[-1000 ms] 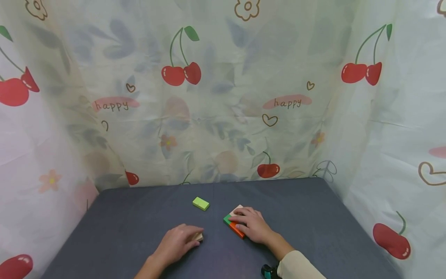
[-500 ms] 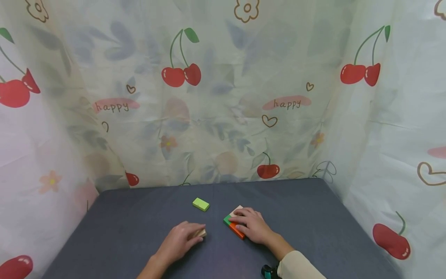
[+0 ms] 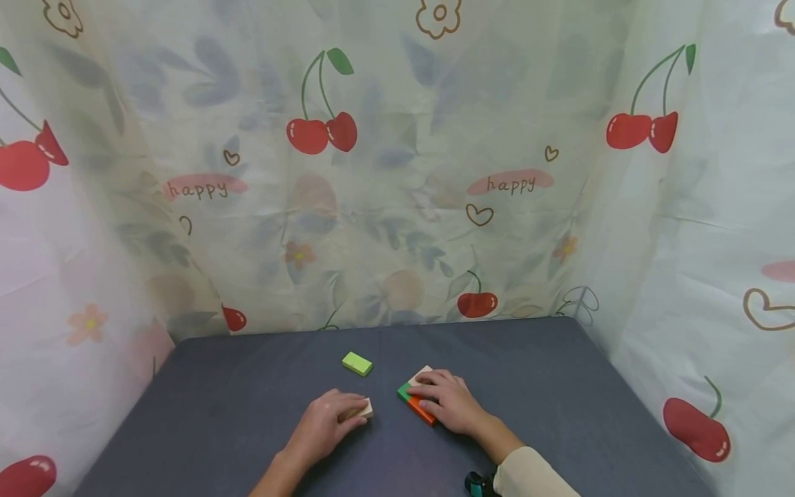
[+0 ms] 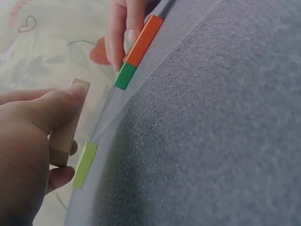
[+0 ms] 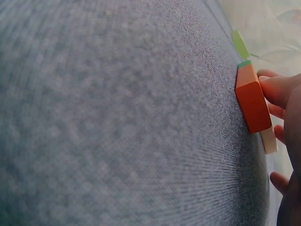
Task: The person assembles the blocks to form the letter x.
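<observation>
My left hand (image 3: 326, 422) pinches a plain wooden block (image 4: 70, 129) between thumb and fingers, its end showing past the fingertips in the head view. To the right, my right hand (image 3: 455, 402) rests with extended fingers on a flat group of blocks. An orange block (image 5: 254, 107) makes up its near side, a green block (image 4: 124, 76) the left corner, and a pale wooden block (image 3: 425, 373) lies at the back, partly covered by the fingers. In the right wrist view the thumb touches the orange block's upper edge.
A lime-green block (image 3: 357, 364) lies alone farther back on the dark grey cloth-covered table (image 3: 248, 386). Curtains (image 3: 385, 207) printed with cherries stand behind and at both sides. Near the right sleeve (image 3: 531, 473) is a black and teal device (image 3: 478, 484).
The left hand has moved a little to the right and away from me with the wooden block, closer to the group. The right hand and the other blocks stay put.
</observation>
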`<state>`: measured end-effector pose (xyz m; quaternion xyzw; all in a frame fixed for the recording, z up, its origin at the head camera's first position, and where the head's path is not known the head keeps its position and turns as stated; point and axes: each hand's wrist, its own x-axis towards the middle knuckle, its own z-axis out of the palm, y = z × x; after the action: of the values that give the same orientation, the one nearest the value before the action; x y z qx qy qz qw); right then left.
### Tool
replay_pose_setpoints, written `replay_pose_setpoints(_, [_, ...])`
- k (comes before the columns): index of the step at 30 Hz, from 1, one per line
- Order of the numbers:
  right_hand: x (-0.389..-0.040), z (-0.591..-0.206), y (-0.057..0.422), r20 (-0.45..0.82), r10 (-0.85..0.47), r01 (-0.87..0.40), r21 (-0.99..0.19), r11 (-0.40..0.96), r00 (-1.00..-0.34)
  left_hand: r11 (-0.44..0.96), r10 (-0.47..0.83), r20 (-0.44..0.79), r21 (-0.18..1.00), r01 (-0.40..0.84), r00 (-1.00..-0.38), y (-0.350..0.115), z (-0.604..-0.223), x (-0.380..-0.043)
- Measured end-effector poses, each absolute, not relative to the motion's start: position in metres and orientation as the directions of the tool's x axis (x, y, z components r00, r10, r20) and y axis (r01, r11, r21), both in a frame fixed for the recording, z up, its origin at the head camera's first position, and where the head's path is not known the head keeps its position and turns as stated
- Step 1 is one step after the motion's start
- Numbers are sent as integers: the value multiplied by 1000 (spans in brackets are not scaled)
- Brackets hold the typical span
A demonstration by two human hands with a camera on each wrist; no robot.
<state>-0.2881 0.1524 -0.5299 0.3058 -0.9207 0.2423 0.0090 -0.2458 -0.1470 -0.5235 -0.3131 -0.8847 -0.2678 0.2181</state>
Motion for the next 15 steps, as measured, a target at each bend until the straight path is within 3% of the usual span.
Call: replay_pose_setpoints(15, [-289, -532, 152, 171, -554, -566, -434, 700, -815, 703, 399, 600, 285, 652, -693, -134, -523, -255])
